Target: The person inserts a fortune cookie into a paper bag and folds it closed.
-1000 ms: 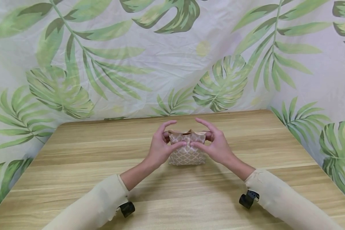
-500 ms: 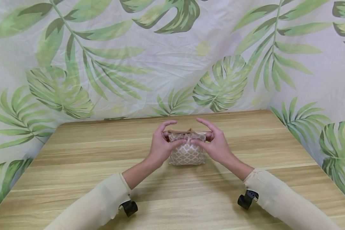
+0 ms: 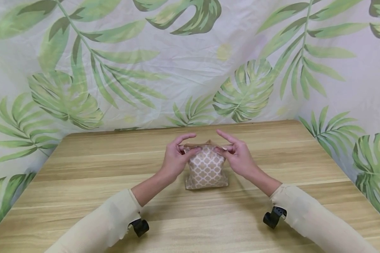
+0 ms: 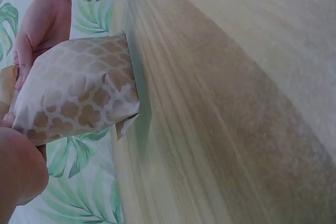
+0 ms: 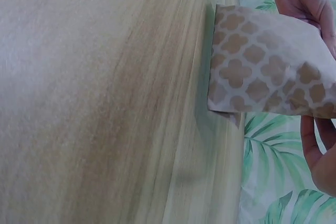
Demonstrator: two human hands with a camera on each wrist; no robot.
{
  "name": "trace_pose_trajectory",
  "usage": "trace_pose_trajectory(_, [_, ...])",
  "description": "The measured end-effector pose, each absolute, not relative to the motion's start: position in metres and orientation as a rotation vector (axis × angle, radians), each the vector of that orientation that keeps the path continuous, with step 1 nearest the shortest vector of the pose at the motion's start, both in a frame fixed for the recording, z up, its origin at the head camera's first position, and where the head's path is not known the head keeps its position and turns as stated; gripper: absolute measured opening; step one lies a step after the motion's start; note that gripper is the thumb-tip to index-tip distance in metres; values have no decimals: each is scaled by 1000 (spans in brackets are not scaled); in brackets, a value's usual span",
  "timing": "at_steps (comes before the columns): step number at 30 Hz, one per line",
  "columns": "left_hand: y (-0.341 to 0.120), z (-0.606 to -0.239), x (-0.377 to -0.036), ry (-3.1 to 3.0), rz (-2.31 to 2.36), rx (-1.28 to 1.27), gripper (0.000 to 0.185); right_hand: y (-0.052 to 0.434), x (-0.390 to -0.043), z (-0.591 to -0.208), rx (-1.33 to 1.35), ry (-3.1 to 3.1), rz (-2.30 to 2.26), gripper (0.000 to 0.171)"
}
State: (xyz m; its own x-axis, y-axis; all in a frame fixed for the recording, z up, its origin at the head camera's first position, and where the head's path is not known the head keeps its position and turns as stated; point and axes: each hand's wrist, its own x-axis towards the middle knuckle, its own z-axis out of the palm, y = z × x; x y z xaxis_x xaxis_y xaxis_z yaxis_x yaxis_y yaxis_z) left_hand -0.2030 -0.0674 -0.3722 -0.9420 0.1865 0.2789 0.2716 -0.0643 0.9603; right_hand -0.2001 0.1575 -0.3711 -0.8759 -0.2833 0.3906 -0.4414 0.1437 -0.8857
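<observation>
A small brown paper bag [image 3: 206, 170] with a white quatrefoil pattern stands mid-table, its mouth at the top between both hands. My left hand [image 3: 174, 158] pinches the bag's upper left corner, thumb on the front and index finger reaching out above the rim. At the upper right corner my right hand [image 3: 241, 158] pinches the same way, its index finger also raised. In the left wrist view the bag [image 4: 79, 85] looks puffed out, with a folded corner at its base. The right wrist view has the bag [image 5: 257, 64] close over the tabletop. Its inside is hidden.
A wood-grain table [image 3: 92, 168] spreads all around the bag. Behind it and at both sides hangs a white cloth [image 3: 183, 70] printed with green leaves. Small black cameras [image 3: 140, 227] sit on both wrists, under pale sleeves.
The bag's front has gone from crumpled to smoother and taller, and its base has come nearer to me. Both thumbs have moved up and apart toward the corners.
</observation>
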Motion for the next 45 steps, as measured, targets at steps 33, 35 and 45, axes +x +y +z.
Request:
trace_pose_trajectory(33, [-88,-372,-205,-2261,-2070,-782,18,166,-199,-372,804,-2308,2003,19])
trace_pose_trajectory(35, [-89,-372,-205,-2251,-2058,-806,16,166,-199,-372,809,-2299,2019,16])
trace_pose_trajectory(45, [-90,-375,-207,-2226,-1984,-913,19,166,-200,-373,845,-2237,2073,17])
